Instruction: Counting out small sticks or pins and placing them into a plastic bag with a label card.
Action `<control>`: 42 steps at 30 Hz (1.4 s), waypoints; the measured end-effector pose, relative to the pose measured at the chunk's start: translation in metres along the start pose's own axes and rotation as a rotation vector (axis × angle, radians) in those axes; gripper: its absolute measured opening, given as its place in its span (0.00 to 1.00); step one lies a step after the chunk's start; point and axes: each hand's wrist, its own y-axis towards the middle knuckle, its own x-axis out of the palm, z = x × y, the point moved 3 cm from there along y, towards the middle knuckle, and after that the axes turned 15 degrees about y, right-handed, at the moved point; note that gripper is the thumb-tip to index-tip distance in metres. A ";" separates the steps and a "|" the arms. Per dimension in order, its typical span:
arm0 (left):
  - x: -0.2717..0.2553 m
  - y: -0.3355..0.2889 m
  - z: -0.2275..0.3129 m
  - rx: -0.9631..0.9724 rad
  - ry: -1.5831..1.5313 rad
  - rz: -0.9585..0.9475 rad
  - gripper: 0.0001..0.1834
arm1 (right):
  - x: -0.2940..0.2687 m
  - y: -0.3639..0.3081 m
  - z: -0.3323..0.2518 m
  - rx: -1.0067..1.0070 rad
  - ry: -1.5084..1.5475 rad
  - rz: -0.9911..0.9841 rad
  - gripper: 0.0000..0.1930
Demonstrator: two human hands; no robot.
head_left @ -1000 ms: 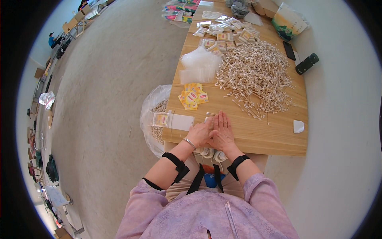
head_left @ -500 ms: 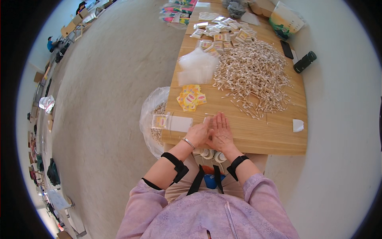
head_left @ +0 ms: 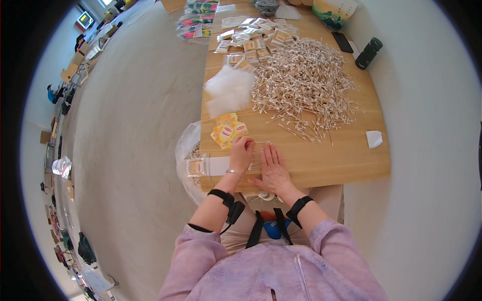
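My left hand [head_left: 241, 154] is closed in a pinch at the end of a cotton swab [head_left: 261, 142] that lies crosswise above a small row of swabs [head_left: 255, 160]. My right hand [head_left: 274, 171] rests flat on the wooden table, fingers stretched out, its edge along that row. Left of my left hand lies a white card strip [head_left: 218, 166], with a clear packet of swabs [head_left: 195, 167] at its outer end. Just beyond are yellow printed cards [head_left: 228, 131]. A large heap of loose cotton swabs [head_left: 306, 85] covers the table farther off.
Clear plastic sleeves [head_left: 228, 90] and filled packets [head_left: 253, 44] lie beyond the cards. A phone [head_left: 342, 42], a dark bottle [head_left: 368, 53] and a white scrap [head_left: 374, 139] are on the right. A plastic bag of swabs [head_left: 187, 145] hangs at the left edge, beside the floor.
My hands have moved apart. The left one has shifted left and up to the crosswise swab, uncovering the row; the right stays flat. The whole view has also shifted a little.
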 end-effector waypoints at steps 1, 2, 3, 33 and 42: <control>-0.001 -0.005 0.002 -0.082 -0.118 -0.007 0.10 | -0.003 0.000 0.001 -0.008 0.027 0.011 0.55; 0.007 -0.014 -0.004 -0.071 -0.108 -0.017 0.10 | -0.002 0.003 0.001 -0.015 0.055 0.025 0.54; 0.018 -0.029 -0.013 -0.179 -0.446 0.003 0.14 | -0.002 0.005 0.002 -0.007 0.065 0.037 0.54; -0.008 -0.059 -0.063 -0.253 -0.830 0.073 0.27 | 0.048 0.022 -0.062 0.083 0.027 -0.030 0.43; -0.035 -0.067 -0.057 -0.253 -0.803 0.092 0.30 | 0.065 0.028 -0.071 0.076 0.087 -0.017 0.42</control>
